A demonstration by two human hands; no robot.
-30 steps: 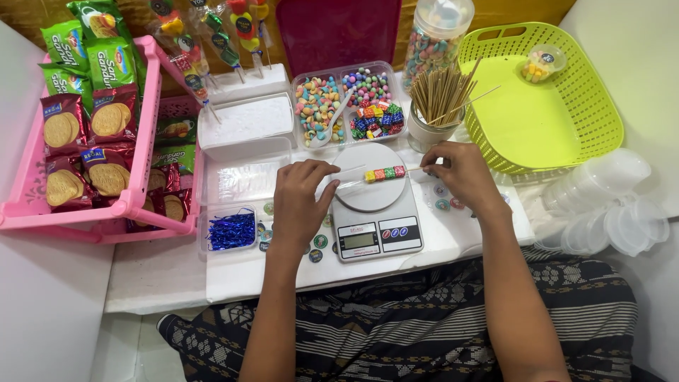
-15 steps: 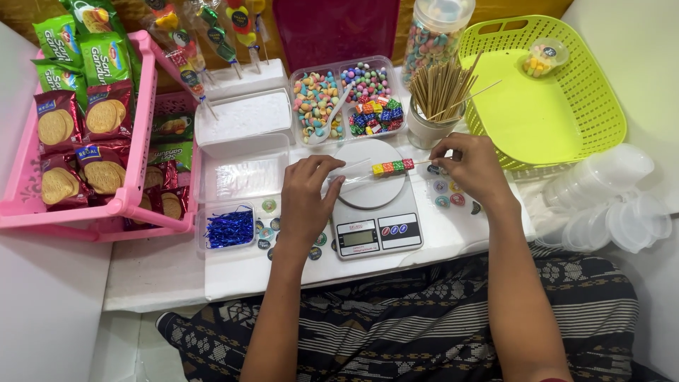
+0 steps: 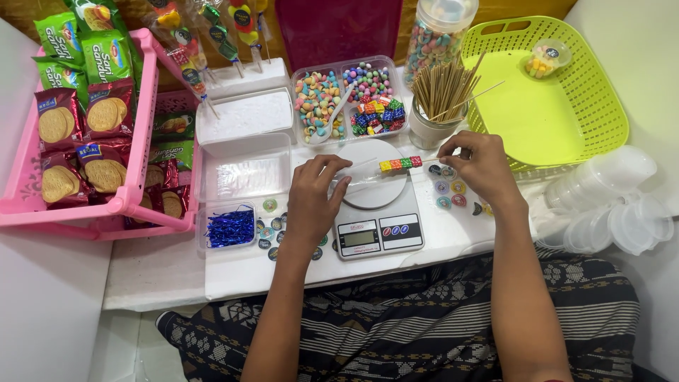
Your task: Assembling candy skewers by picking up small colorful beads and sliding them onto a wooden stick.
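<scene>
My left hand pinches the near end of a thin wooden skewer over the white kitchen scale. Several small coloured cube candies are threaded on the skewer above the scale's round plate. My right hand holds the skewer's other end, just right of the candies. Both hands hover above the scale, close together.
A divided clear tray of mixed candies sits behind the scale, beside a cup of wooden skewers and a candy jar. A green basket is right, a pink snack rack left, clear cups right, blue twist ties and round stickers nearby.
The candy skewer has shifted slightly right and up over the scale plate. My right hand moved up to grip its end, and my left hand slid right along it.
</scene>
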